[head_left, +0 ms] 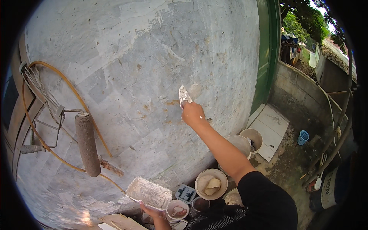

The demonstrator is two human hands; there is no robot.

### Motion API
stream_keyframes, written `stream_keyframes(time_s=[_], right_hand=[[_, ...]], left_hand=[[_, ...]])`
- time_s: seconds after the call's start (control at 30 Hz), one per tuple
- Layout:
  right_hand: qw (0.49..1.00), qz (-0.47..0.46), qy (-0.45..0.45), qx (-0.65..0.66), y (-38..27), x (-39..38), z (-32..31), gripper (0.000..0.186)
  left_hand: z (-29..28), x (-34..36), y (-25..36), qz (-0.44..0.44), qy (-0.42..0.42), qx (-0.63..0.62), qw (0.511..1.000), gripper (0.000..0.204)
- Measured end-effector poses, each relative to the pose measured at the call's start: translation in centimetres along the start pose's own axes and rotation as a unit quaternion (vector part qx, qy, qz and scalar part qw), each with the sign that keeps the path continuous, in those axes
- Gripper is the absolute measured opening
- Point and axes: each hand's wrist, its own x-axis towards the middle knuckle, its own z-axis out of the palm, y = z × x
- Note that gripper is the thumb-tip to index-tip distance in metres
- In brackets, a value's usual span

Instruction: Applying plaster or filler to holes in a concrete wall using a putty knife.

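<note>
The scraper (184,95), caked in white paste, is pointing upward in front of the patchy grey wall (138,80), just beside a small pale spot; from where I'm standing, I can't tell whether its edge is touching. The person's right hand (192,113) is gripping it, the fingers curling closed around its lower end, and white flecks are dotting the skin. Lower down, the left hand (152,212) is holding a paste-coated rectangular tray (155,186) by its near side; the thumb is showing, but the other fingers are hiding, so I can't tell how far they're spreading. Near the tray, a blue-grey box (185,193) is sitting next to a round bucket (200,181), where a curved beige piece (212,186) is lying. Over on the left, a dingy paint roller (87,143) is hanging by an orange-brown hose (73,86). Off to the right, a blue cup (303,138) is resting on the ground.
</note>
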Motion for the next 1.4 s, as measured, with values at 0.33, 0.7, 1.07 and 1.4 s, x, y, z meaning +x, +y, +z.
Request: stream_keyframes(time_s=[0.33,0.7,1.07,1.4], right_hand=[[0.996,0.061,0.056,-0.015,6.5,3.2,-3.5,0.019],[1.0,-0.005,-0.018,0.007,4.1,0.5,-3.1,0.023],[0.995,-0.077,-0.053,0.031,3.1,-2.8,1.6,0.019],[0.998,-0.034,0.048,0.014,0.3,0.1,3.5,0.012]], left_hand=[[-0.3,0.7,-1.2,-0.023,0.026,-0.016,0.999,0.072],[-1.1,2.4,-2.3,-0.038,-0.032,-0.011,0.999,0.072],[1.5,1.7,-2.7,-0.055,-0.056,0.003,0.997,0.069],[1.7,1.0,-2.4,-0.043,-0.085,-0.005,0.995,0.07]])
